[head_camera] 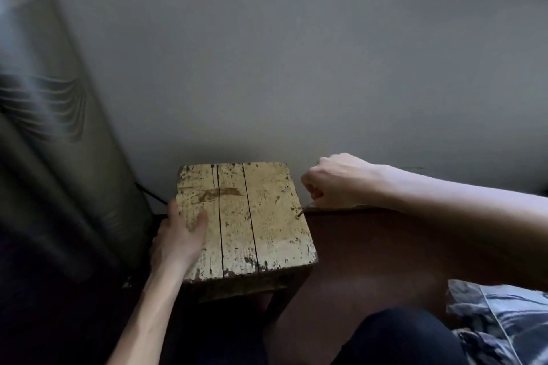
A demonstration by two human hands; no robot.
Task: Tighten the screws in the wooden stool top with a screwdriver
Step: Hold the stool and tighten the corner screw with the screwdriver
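Note:
A worn, pale yellow wooden stool top [261, 216] made of three planks stands low against the wall. My left hand [181, 237] holds its left edge, thumb lying on the top surface and fingers wrapped over the side. My right hand [335, 181] is curled around a screwdriver, whose thin metal shaft [304, 210] slants down and left. Its tip meets a screw [297, 216] near the right edge of the top. Another small screw [296, 238] shows further toward me along the same edge. The screwdriver handle is hidden inside my fist.
A grey wall [296, 68] rises right behind the stool. A dark padded seat back [59, 172] stands close on the left. Reddish-brown floor [370, 261] lies to the right. My dark-trousered knee [400, 338] and blue patterned fabric [504, 320] fill the lower right.

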